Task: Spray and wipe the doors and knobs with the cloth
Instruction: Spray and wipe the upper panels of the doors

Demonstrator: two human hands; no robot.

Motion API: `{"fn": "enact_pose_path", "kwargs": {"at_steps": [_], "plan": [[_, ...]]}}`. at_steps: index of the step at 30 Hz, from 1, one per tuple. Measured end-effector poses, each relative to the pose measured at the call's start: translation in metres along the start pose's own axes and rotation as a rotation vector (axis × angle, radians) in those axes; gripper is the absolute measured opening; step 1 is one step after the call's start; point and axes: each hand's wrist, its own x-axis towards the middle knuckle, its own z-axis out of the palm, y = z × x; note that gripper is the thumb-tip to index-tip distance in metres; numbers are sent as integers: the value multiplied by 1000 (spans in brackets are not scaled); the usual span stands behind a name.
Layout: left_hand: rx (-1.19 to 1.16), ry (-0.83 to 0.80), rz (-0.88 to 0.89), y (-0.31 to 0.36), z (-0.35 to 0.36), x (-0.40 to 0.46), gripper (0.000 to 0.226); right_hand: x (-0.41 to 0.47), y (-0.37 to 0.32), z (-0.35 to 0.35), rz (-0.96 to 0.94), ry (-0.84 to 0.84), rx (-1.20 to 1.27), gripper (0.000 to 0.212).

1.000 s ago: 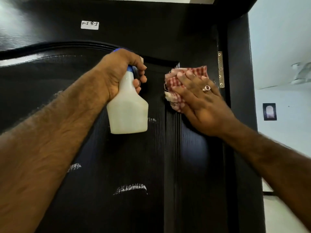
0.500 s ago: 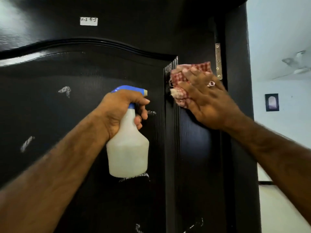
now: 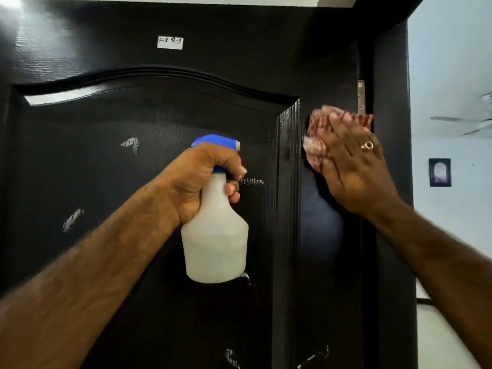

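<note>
My left hand [image 3: 194, 182] grips the translucent white plastic spray bottle with blue trigger head [image 3: 215, 235], partly filled with pale liquid. My right hand [image 3: 354, 169] presses the red-and-white checked cloth [image 3: 319, 145] flat-fingered against the glossy black wooden door [image 3: 159, 123], right of its raised panel.

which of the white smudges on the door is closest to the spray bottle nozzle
The streaky white smudge just right of the left hand's fingers, below the blue nozzle; the other smudges lie farther off.
</note>
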Motion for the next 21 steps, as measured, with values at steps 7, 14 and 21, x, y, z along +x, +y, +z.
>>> {"fn": "enact_pose_path", "kwargs": {"at_steps": [7, 14, 21], "plan": [[26, -41, 110, -4, 4, 5, 16, 7, -65, 15, 11, -142, 15, 62], [187, 67, 157, -8, -10, 1, 46, -1, -15, 6, -98, -55, -21, 64], [42, 40, 138, -12, -14, 2, 8, 15, -77, 21, -94, -112, 43, 60]]}}
